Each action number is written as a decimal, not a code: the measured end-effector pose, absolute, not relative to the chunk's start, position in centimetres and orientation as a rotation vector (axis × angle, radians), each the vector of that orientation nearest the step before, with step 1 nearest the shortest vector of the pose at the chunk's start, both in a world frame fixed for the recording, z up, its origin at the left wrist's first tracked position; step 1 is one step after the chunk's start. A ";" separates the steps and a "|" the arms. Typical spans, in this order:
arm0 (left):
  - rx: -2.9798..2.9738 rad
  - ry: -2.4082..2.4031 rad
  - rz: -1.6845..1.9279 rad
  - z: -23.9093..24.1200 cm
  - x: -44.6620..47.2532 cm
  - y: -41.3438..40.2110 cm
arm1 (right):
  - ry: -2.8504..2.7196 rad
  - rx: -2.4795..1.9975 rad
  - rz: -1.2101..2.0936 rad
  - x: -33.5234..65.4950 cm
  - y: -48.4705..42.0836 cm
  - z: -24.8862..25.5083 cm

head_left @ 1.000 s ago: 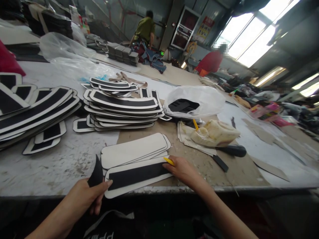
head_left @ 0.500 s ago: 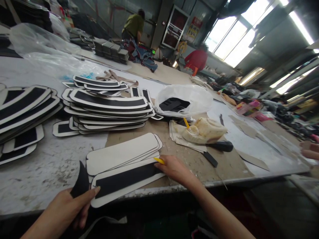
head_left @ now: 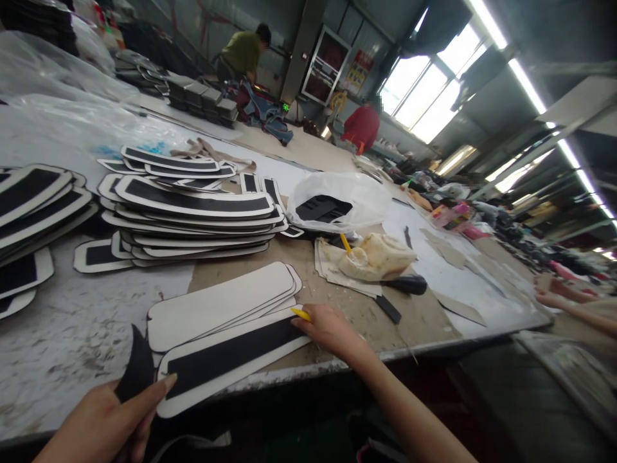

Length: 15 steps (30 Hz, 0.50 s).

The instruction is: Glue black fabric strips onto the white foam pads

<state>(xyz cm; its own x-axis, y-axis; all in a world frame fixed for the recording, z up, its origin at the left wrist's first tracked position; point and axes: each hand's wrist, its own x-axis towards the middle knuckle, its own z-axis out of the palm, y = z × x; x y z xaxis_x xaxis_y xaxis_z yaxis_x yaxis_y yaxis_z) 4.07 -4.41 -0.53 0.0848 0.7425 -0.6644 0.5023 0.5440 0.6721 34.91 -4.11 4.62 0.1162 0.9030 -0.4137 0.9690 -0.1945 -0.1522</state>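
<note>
Pinching a dark pointed scrap [head_left: 136, 365] between thumb and fingers, the left hand [head_left: 103, 421] hovered at the near edge of the worktop [head_left: 72, 328], its thumb tip touching the left end of a long white panel with a black strip [head_left: 231, 357]. At the panel's other end, the right hand [head_left: 330, 328] lay curled on the surface, its fingers closed around a small yellow tool [head_left: 301, 314] whose tip rested at the panel's edge. Just behind the panel sat a low stack of plain white panels [head_left: 222, 305], touching it. To the right, a black-handled tool [head_left: 402, 284] lay beside a crumpled cream rag [head_left: 378, 256]. Farther back stood a tall pile of black-and-white curved pieces [head_left: 193, 215] and a white plastic bag [head_left: 337, 199] holding dark parts. Another person's hand [head_left: 554, 296] reached in at the far right edge. In the distance, 2 people worked, 1 in a green shirt [head_left: 243, 51] and 1 in a red top [head_left: 361, 125].
</note>
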 end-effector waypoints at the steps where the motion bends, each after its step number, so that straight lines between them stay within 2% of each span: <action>1: 1.086 1.569 0.253 -0.5 4.1 -4.4 | 1.878 2.233 -0.639 34.9 -4.1 4.6; 12: 1.102 1.591 0.248 -1.5 4.1 -4.4 | 1.813 2.541 -0.507 37.0 -5.7 4.4; 15: 1.113 1.587 0.255 -1.2 4.2 -4.3 | 1.877 2.615 -0.610 37.4 -6.2 4.0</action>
